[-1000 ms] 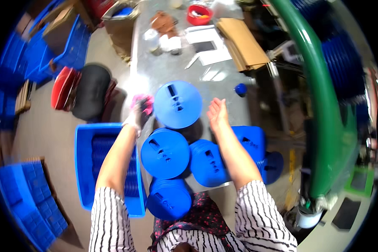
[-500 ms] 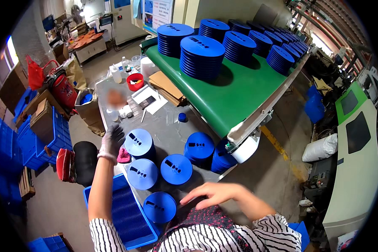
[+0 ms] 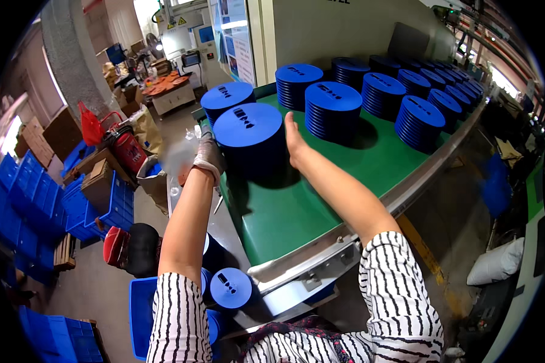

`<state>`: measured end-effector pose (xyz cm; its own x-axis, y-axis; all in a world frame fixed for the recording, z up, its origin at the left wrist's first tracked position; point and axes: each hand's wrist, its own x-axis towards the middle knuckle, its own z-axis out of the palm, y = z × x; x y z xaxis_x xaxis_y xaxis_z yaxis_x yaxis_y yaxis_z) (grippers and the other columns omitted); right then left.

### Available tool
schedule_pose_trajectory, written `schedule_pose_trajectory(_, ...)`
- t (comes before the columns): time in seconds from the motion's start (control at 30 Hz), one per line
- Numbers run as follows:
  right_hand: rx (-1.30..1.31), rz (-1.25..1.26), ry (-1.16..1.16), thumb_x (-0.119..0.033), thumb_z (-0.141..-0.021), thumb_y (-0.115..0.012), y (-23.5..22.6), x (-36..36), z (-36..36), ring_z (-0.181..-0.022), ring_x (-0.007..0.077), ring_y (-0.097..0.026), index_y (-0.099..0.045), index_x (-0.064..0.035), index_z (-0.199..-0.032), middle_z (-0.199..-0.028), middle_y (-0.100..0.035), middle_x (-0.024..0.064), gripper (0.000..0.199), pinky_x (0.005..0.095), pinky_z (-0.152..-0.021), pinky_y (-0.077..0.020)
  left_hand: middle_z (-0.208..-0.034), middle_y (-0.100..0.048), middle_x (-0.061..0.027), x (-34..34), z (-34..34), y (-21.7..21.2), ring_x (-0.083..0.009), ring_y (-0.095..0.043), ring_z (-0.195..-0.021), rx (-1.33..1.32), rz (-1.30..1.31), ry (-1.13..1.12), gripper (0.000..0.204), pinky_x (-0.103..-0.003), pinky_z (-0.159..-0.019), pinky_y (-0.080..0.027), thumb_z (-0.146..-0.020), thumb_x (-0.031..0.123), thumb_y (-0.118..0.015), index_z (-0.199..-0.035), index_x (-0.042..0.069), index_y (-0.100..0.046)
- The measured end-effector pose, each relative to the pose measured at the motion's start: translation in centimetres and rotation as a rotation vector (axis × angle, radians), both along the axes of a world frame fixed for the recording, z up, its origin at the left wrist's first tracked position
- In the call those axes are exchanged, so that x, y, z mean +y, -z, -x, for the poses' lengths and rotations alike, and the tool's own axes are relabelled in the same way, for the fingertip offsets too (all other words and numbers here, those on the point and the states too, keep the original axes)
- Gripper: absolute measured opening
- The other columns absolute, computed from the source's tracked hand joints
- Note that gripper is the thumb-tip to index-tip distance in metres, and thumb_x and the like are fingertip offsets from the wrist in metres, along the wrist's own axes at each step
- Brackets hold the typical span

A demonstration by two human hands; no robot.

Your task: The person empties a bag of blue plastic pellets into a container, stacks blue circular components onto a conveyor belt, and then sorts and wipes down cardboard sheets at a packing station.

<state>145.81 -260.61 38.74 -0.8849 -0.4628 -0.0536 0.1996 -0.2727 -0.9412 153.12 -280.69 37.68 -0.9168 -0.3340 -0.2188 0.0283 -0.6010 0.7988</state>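
Disc stack (image 3: 249, 132) is standing near the left edge of the green belt (image 3: 284, 212), between both hands. Left hand (image 3: 208, 152), gloved, is flanking its left side, open; right hand (image 3: 293, 140), bare, is flanking the right side, flat, fingers straight. Can't tell if either palm is pressing. More stacks (image 3: 333, 112) are sitting behind; another, light-topped (image 3: 231, 288), is standing on the table (image 3: 221, 228).
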Motion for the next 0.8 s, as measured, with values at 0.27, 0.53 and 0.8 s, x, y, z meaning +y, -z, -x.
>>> schedule_pose_trajectory(0.27,0.205,0.067,0.119,-0.053,-0.095,-0.042,-0.2,0.4,4.0,-0.132,0.0288,-0.038,-0.033,-0.0021,-0.141,-0.142,-0.040,0.0182,0.070,0.0374,-0.108,-0.0306,-0.140,-0.046,-0.0117,5.6,1.5,-3.1,-0.0298,-0.044,-0.128,0.306,0.066,-0.140,0.058,-0.044,-0.109,-0.031,-0.099,0.047,-0.026,-0.139,0.008,-0.042)
schedule_pose_trajectory(0.53,0.219,0.268,-0.031,-0.058,-0.096,-0.034,-12.2,14.5,13.8,-0.129,0.0284,-0.040,-0.036,-0.0065,-0.138,-0.141,-0.041,0.0149,0.067,0.0439,-0.106,-0.0347,-0.139,-0.049,-0.0109,17.8,13.7,-12.6,-0.0264,-0.044,-0.128,0.395,-0.103,0.114,0.054,-0.039,-0.112,-0.027,-0.097,0.046,-0.036,-0.133,0.007,-0.047)
schedule_pose_trajectory(0.8,0.217,-0.224,-0.030,-0.075,-0.087,-0.013,-8.7,19.8,20.1,-0.143,0.0306,-0.019,-0.013,-0.0097,-0.151,-0.155,-0.020,0.0150,0.091,0.0447,-0.115,-0.0155,-0.150,-0.032,-0.0129,20.1,18.6,-10.8,-0.0352,-0.027,-0.139,0.059,0.055,0.088,0.067,-0.043,-0.113,-0.025,-0.097,0.056,-0.020,-0.145,0.010,-0.032)
